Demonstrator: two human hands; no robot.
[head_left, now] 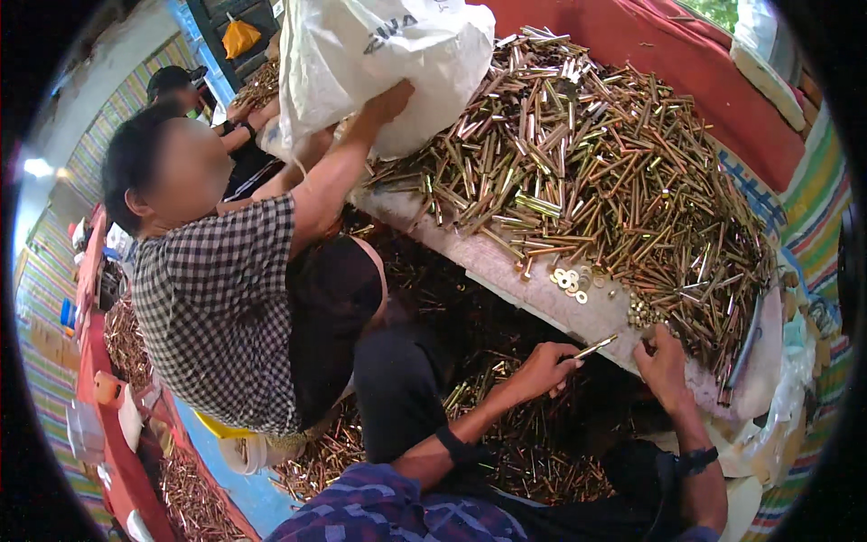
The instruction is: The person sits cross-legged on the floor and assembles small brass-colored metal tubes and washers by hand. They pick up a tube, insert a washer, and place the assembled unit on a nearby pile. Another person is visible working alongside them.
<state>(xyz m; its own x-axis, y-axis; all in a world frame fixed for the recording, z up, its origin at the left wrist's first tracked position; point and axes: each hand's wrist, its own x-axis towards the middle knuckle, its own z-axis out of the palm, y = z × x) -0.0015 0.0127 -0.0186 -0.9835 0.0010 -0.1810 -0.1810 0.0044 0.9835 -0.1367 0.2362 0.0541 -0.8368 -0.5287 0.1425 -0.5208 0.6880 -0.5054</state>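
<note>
My left hand (549, 369) is closed round the lower end of a slim, shiny, brass-coloured bolt (596, 346), which points up and to the right over the table's near edge. My right hand (664, 363) is beside a small pile of nuts (643, 312) on the table (533, 291). Its fingers are curled together, and what they hold, if anything, is hidden. Left of the nuts lies a cluster of flat yellowish washers (569, 282). Behind them rises a big heap of metal bolts and tubes (578, 172), which spreads along the table.
On my left sits a person in a checked shirt (217, 307), arms raised to a large white sack (379, 63) over the table's far end. Loose metal pieces (542, 470) cover the ground below. A yellow-rimmed white bucket (242, 454) stands behind that person.
</note>
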